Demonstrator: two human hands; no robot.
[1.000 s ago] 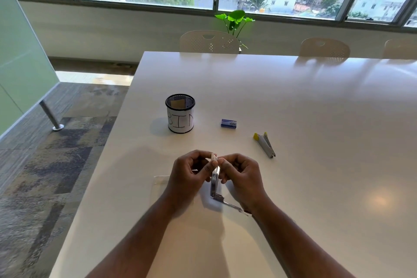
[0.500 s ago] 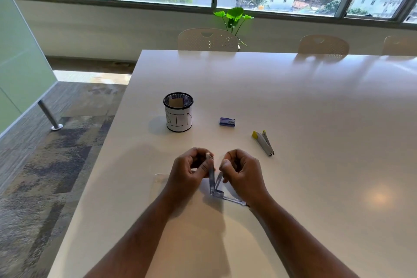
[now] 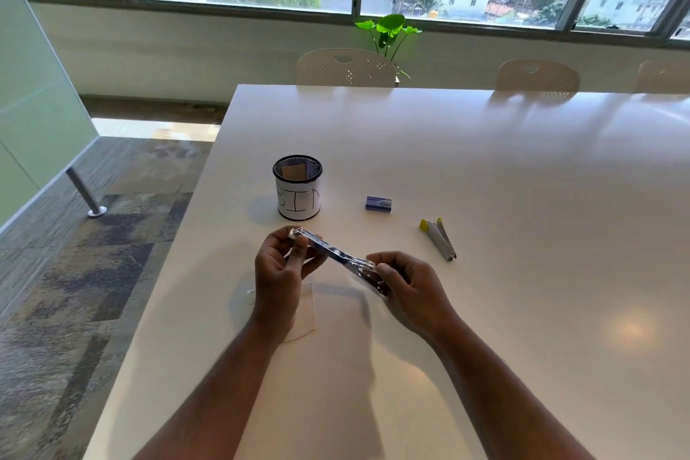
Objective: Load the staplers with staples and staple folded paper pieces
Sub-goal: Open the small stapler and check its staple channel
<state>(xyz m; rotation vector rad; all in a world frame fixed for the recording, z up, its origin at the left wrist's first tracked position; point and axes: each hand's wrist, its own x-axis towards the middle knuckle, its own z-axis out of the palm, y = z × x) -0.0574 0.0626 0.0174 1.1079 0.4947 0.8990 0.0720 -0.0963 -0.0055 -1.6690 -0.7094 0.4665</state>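
A metal stapler (image 3: 332,254) is spread open in a long line between my hands, above the table. My left hand (image 3: 283,273) pinches its upper end near the white tip. My right hand (image 3: 407,284) grips its lower end with curled fingers. Under my left wrist a white folded paper piece (image 3: 304,314) lies flat on the table. A second stapler (image 3: 438,237), grey with yellow ends, lies to the right. A small blue staple box (image 3: 378,204) sits behind my hands.
A black mesh cup (image 3: 297,187) with a white label marked "BIN" stands at the left back. The white table (image 3: 522,179) stretches far to the right; its left edge runs close beside my left arm. Chairs (image 3: 345,67) and a plant (image 3: 390,32) stand beyond the far edge.
The stapler stood upright and folded between my close-set hands. Now my hands have drawn apart and it is spread out at a slant between them.
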